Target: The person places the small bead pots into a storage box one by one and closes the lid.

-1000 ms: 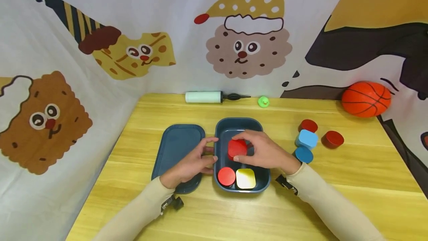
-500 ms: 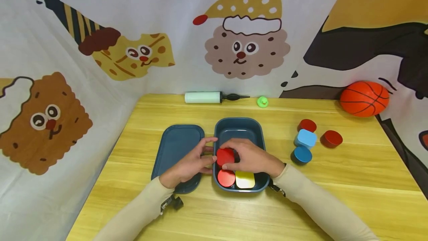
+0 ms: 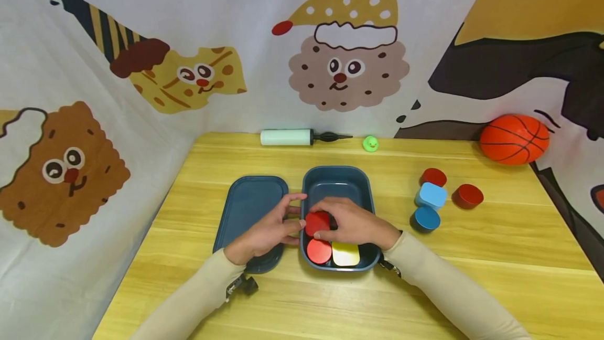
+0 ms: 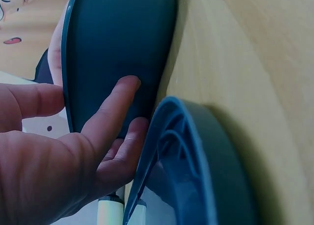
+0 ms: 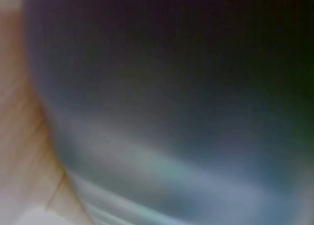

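Observation:
A dark blue rectangular box [image 3: 337, 191] stands on the wooden table. Inside it, my right hand [image 3: 356, 221] pinches a round red block [image 3: 317, 222] against the left wall. Nearer to me in the box lie a second round red block [image 3: 319, 251] and a yellow rounded-square block [image 3: 346, 255]. My left hand [image 3: 271, 230] reaches over the flat blue lid [image 3: 252, 201], its extended fingers touching the box's left outer wall [image 4: 110, 48] and its thumb at the rim. In the right wrist view, a blurred dark surface hides the right fingers.
To the right, two dark red round blocks [image 3: 468, 196], a light blue block [image 3: 431, 195] and a darker blue round block [image 3: 425, 219] sit on the table. Along the back are a pale hand pump [image 3: 287, 137], a green toy duck [image 3: 370, 144] and an orange ball [image 3: 514, 139].
My right hand has carried the round red block left and slightly nearer within the box, to behind the other red block. My left hand has stayed in place.

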Tool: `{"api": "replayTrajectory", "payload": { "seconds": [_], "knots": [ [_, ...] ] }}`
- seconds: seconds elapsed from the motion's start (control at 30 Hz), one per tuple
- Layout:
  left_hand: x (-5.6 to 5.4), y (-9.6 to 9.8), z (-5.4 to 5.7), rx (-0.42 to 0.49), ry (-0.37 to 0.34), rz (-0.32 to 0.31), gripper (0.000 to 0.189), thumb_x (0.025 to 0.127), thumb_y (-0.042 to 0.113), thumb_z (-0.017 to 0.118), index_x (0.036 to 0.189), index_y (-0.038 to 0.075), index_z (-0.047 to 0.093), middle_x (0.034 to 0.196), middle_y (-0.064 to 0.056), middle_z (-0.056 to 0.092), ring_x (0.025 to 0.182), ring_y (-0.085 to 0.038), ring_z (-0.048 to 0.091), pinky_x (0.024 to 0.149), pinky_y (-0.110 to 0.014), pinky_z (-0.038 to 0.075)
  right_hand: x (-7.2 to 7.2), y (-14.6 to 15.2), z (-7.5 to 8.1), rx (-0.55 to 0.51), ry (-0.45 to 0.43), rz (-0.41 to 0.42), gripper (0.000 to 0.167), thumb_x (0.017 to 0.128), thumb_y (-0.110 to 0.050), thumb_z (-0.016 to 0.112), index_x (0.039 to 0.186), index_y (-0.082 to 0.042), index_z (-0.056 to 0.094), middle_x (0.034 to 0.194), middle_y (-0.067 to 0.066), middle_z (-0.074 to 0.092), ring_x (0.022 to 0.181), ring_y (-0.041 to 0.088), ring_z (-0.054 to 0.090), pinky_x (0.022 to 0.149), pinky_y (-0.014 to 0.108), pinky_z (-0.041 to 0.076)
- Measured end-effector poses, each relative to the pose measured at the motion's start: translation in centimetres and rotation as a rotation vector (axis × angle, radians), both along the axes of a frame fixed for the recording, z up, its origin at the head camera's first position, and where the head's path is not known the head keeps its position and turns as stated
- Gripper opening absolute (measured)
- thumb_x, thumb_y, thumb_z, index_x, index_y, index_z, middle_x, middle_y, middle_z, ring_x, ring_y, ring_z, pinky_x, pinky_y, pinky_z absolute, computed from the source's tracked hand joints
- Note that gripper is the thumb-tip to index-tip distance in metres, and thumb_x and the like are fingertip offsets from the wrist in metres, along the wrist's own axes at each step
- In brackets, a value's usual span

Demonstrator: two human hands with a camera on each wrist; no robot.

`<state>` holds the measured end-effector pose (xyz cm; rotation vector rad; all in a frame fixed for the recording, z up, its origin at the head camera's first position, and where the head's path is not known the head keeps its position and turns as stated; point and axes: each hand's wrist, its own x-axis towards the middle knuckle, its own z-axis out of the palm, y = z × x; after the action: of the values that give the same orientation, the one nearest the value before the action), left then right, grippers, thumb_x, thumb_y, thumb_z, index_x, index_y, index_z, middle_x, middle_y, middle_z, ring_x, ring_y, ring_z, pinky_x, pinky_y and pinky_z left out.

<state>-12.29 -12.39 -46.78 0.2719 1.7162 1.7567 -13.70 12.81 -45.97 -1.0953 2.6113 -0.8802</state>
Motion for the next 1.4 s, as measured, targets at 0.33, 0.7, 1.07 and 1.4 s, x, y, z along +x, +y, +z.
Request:
{"api": "replayTrajectory", "payload": {
  "seconds": [0.33, 0.7, 1.07, 1.4],
  "knots": [
    [0.0, 0.0, 0.0, -0.009, 0.003, -0.003, 0.069, 0.108, 0.01, 0.058, 0.166, 0.022, 0.022, 0.158, -0.028, 0.037, 0.114, -0.026, 0.069, 0.083, -0.041, 0.064, 0.1, 1.2, 0.9, -0.083, 0.037, -0.03, 0.048, 0.093, -0.033, 0.083, 0.133, -0.01, 0.07, 0.125, 0.004, 0.074, 0.11, 0.017, 0.07, 0.088, 0.034, 0.062],
    [0.0, 0.2, 0.2, -0.024, 0.009, 0.013, 0.068, 0.107, 0.01, 0.058, 0.165, 0.024, 0.025, 0.158, -0.027, 0.039, 0.115, -0.028, 0.069, 0.084, -0.044, 0.064, 0.5, 3.9, 2.5, -0.199, 0.067, -0.079, 0.037, 0.097, -0.032, 0.079, 0.129, -0.017, 0.071, 0.127, 0.006, 0.074, 0.105, 0.025, 0.074, 0.085, 0.038, 0.064],
    [0.1, 0.4, 0.2, -0.039, 0.005, 0.027, 0.068, 0.106, 0.009, 0.059, 0.164, 0.025, 0.026, 0.157, -0.026, 0.039, 0.113, -0.027, 0.068, 0.083, -0.043, 0.064, 0.6, 8.1, 3.6, -0.261, 0.167, -0.223, 0.029, 0.095, -0.017, 0.081, 0.122, -0.018, 0.075, 0.117, 0.002, 0.075, 0.102, 0.022, 0.072, 0.08, 0.035, 0.064],
    [0.2, 0.1, -0.1, -0.016, 0.003, 0.027, 0.073, 0.105, 0.012, 0.064, 0.165, 0.024, 0.024, 0.157, -0.025, 0.039, 0.116, -0.027, 0.066, 0.084, -0.044, 0.064, 0.5, 13.1, 3.5, -0.257, 0.268, -0.407, 0.024, 0.091, -0.01, 0.083, 0.114, -0.015, 0.077, 0.112, -0.001, 0.077, 0.093, 0.014, 0.073, 0.074, 0.028, 0.063]
  ]
}}
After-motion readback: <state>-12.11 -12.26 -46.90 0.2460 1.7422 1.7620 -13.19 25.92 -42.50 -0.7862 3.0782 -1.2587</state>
